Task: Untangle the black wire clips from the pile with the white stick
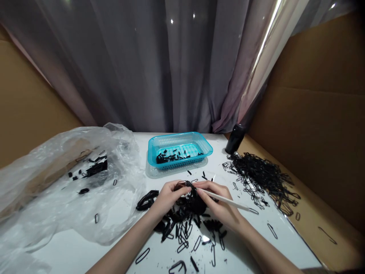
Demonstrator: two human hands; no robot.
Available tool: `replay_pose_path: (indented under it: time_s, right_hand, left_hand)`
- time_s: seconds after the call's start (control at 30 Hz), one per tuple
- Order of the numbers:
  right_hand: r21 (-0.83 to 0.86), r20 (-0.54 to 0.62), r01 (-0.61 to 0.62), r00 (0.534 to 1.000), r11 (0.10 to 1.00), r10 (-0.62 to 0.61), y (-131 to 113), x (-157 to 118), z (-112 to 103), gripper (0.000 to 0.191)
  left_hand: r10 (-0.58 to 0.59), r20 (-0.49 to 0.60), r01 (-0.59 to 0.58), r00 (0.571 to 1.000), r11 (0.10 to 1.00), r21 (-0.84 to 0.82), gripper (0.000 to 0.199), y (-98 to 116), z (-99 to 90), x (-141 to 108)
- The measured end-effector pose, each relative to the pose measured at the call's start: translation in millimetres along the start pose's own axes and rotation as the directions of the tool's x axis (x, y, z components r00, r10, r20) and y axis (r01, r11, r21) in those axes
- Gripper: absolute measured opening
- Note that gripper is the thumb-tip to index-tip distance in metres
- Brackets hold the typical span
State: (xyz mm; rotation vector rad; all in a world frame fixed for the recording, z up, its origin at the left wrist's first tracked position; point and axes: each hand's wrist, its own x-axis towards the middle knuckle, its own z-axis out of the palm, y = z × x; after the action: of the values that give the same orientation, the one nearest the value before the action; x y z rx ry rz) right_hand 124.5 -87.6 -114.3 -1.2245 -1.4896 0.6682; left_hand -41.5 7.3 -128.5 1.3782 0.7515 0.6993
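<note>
My left hand (pixel 171 196) has its thumb and fingers pinched on a small black piece (pixel 189 184), whose exact kind I cannot make out. Close against it, my right hand (pixel 221 199) is closed around a slim white stick-like tool (pixel 232 203). One end of the tool points at the pinched piece; the other sticks out to the lower right. Beneath both hands lies a heap of black parts (pixel 194 205), with long thin loops and short strips among them. More black loops (pixel 182 238) are scattered nearer to me.
A blue perforated basket (pixel 152 150) with short black pieces stands at the back. Clear plastic sheeting (pixel 122 213) covers the left side. At right are a pile of black loops (pixel 256 171) and a dark cylinder (pixel 235 139). Cardboard walls (pixel 316 114) flank the white table (pixel 253 247).
</note>
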Motion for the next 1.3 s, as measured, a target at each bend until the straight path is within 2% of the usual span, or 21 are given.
replay_pose_path:
  time_s: [0.4,0.6,0.77,0.97,1.13,1.3]
  right_hand:
    - [-0.126,0.061,-0.018,0.998,0.992,0.026,3.3,-1.1,0.7,0.019]
    - [-0.092,0.028,-0.053,0.998,0.994,0.056,5.7,-1.9,2.8,0.02]
    - [-0.126,0.024,-0.024,0.999,0.992,0.027,9.7,-2.3,4.8,0.019]
    - [-0.132,-0.018,-0.06,0.998,0.989,0.058,12.4,-4.1,10.0,0.02]
    - [-0.131,-0.033,-0.019,0.999,0.991,0.015,13.3,-4.6,12.6,0.02]
    - [-0.093,-0.062,-0.065,0.996,0.994,0.059,11.6,-5.4,12.1,0.021]
  left_hand:
    - [0.124,-0.03,-0.118,0.992,0.98,0.16,0.018,-4.9,-1.9,0.4]
    - [0.139,-0.047,-0.128,0.989,0.972,0.197,0.019,-6.1,-0.1,-0.3]
    - [0.157,-0.064,-0.136,0.985,0.956,0.261,0.019,-6.3,1.2,-2.2]
    - [0.208,-0.024,-0.194,0.978,0.941,0.278,0.016,-4.4,0.3,-3.1]
    - [0.207,0.001,-0.2,0.978,0.941,0.274,0.015,-4.1,0.0,-2.7]
    - [0.212,0.027,-0.212,0.977,0.943,0.258,0.015,-2.8,0.8,-3.3]
